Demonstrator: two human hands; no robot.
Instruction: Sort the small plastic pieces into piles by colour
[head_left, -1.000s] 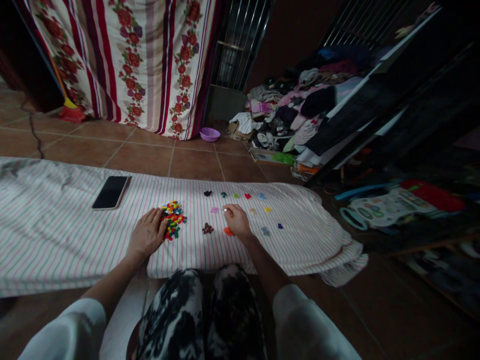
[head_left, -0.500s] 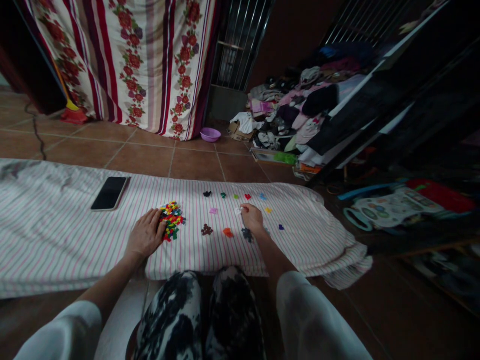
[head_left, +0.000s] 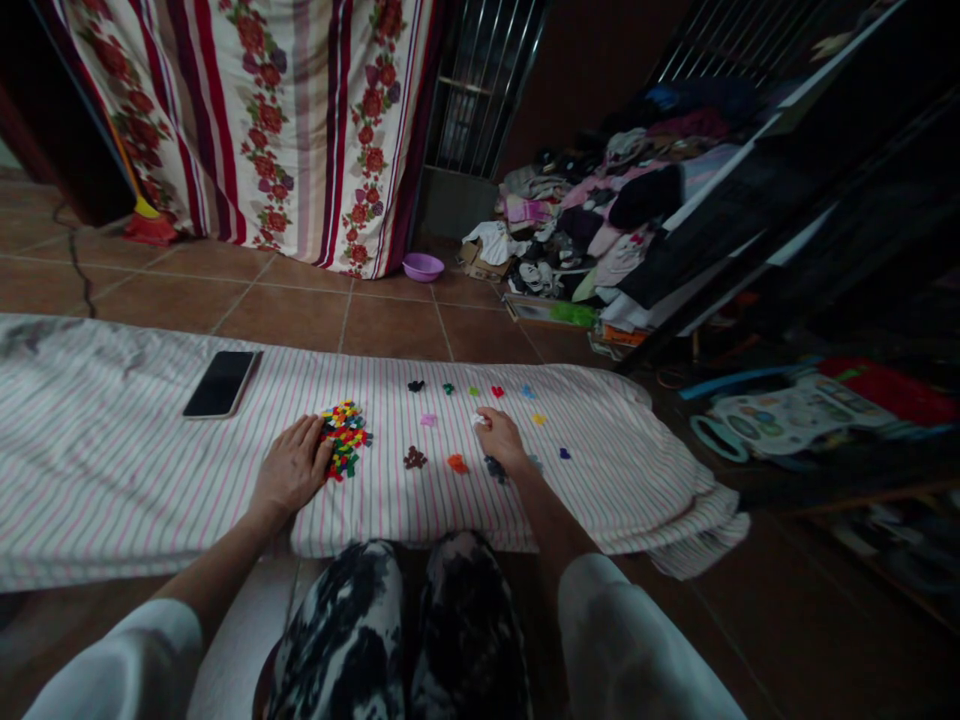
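Note:
My left hand (head_left: pixel 296 465) lies flat on the striped cloth, its fingers against a mixed heap of small coloured plastic pieces (head_left: pixel 346 438). My right hand (head_left: pixel 499 437) has its fingertips pinched together at a few small white pieces (head_left: pixel 478 420); whether a piece is between them is too small to tell. Around it lie little sorted groups: pink pieces (head_left: pixel 428 420), orange pieces (head_left: pixel 457 463), brown pieces (head_left: pixel 414 458), yellow pieces (head_left: pixel 538 420) and red pieces (head_left: pixel 497 392). Dark grey pieces (head_left: pixel 495 468) are partly covered by my right wrist.
A phone (head_left: pixel 221 384) rests on the striped cloth (head_left: pixel 142 460) to the left. Black pieces (head_left: pixel 415 386), green ones (head_left: pixel 448 389) and light blue ones (head_left: pixel 528 391) form the far row. On the floor beyond are a purple basin (head_left: pixel 423 267) and heaped clothes (head_left: pixel 577 210).
My right hand has shifted slightly to the left and its fingers have curled in more over the white pieces. My left hand stays beside the heap.

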